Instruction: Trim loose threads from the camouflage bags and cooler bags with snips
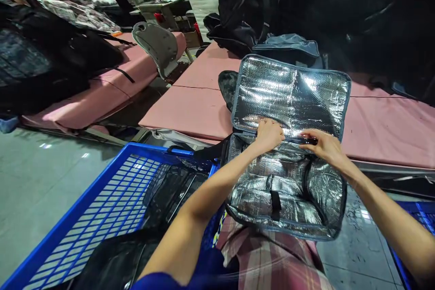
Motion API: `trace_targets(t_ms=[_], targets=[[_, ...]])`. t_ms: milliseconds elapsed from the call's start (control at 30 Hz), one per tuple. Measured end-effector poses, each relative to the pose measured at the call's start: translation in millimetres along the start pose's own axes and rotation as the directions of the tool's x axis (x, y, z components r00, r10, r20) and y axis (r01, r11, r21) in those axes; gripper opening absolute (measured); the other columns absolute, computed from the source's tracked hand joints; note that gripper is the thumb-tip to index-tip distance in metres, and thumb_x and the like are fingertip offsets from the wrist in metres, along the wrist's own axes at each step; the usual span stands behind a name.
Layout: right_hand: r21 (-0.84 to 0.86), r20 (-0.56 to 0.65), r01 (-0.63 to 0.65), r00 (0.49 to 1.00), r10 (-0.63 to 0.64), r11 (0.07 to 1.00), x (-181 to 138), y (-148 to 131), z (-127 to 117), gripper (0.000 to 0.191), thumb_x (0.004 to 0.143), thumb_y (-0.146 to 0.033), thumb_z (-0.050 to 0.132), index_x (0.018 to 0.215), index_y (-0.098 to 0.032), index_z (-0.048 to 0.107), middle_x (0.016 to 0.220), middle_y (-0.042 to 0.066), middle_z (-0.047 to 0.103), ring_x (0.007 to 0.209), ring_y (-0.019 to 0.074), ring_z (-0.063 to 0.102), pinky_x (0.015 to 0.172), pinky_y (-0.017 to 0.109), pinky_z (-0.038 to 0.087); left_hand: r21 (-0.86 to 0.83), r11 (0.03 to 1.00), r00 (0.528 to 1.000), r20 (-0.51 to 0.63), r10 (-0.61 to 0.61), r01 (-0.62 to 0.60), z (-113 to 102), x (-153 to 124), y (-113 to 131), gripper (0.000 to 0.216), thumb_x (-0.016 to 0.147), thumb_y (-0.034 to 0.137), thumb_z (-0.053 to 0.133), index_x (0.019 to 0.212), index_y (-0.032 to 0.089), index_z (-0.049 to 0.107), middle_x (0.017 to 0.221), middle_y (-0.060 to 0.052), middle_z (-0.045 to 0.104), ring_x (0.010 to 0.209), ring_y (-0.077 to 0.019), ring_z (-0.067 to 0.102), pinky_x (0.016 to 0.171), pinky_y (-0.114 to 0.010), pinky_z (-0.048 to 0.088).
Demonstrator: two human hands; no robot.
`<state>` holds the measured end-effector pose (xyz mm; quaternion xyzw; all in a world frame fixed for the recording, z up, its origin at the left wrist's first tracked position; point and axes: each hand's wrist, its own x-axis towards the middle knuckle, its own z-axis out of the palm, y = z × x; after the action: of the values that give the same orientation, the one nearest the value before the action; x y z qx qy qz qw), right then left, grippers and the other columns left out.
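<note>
An insulated cooler bag (278, 165) with shiny silver lining sits unzipped in front of me, at the edge of the pink-covered table. Its lid (292, 95) is folded back, away from me, and a short black strap (275, 205) shows on the inner front wall. My left hand (270, 135) is closed, its curled fingers pressed on the lining at the lid's fold. Along the same fold, my right hand (321, 146) curves its thumb and fingers around the seam. Its grip is partly hidden by dark reflections.
A blue plastic basket (112, 181) holding black bags (170, 195) stands at my left. Pink-covered tables (190, 104) extend ahead and to the left, with dark bags piled on them. A grey chair (156, 47) stands between the tables. Another blue basket (416, 213) shows at lower right.
</note>
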<state>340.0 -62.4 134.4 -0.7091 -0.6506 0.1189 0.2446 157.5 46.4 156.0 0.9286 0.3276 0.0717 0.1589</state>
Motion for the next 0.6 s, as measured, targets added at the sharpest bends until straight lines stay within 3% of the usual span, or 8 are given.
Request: trace_targets(t_ms=[67,200,433,600], targets=[[-0.224,-0.136,0.101,0.982,-0.134,0.969,-14,-2,0,0.041,0.081,-0.045,0.056,0.113,-0.019,0.057,0.109,0.008,0.062,0.094,0.023,0.055,0.073,0.032,0.037,-0.018,0.998,0.993,0.104,-0.06,0.062,-6,12,-1,0.016,0.074,0.021,0.056,0.068,0.015,0.069,0.072,-0.008,0.061,0.088,-0.0246,0.054,0.085,-0.038,0.033],[-0.544,-0.139,0.232,0.923,-0.359,0.806,-23,-5,4,0.019,0.088,-0.029,0.048,0.096,-0.017,0.061,0.094,0.008,0.065,0.081,0.0197,0.052,0.074,0.036,0.028,-0.023,0.987,0.967,0.203,-0.153,0.161,-2,32,-6,0.007,0.063,0.019,0.062,0.063,0.014,0.067,0.062,-0.006,0.059,0.081,-0.0239,0.058,0.08,-0.033,0.039],[-0.626,-0.184,0.268,0.861,-0.473,0.732,-13,-12,14,0.015,0.089,-0.025,0.047,0.093,-0.017,0.059,0.088,0.004,0.065,0.077,0.0173,0.046,0.074,0.035,0.024,-0.12,0.957,0.957,0.151,-0.246,0.265,24,49,-19,0.002,0.053,0.011,0.063,0.054,0.012,0.062,0.058,-0.004,0.054,0.08,-0.0267,0.059,0.076,-0.035,0.041],[-0.599,-0.163,0.276,0.877,-0.452,0.751,-10,-14,17,0.016,0.089,-0.023,0.047,0.09,-0.017,0.061,0.086,0.005,0.064,0.076,0.0176,0.046,0.071,0.034,0.024,-0.361,0.88,0.951,0.089,-0.296,0.308,31,54,-24,0.01,0.055,0.009,0.064,0.048,0.012,0.057,0.06,-0.005,0.054,0.083,-0.0265,0.059,0.072,-0.031,0.041]])
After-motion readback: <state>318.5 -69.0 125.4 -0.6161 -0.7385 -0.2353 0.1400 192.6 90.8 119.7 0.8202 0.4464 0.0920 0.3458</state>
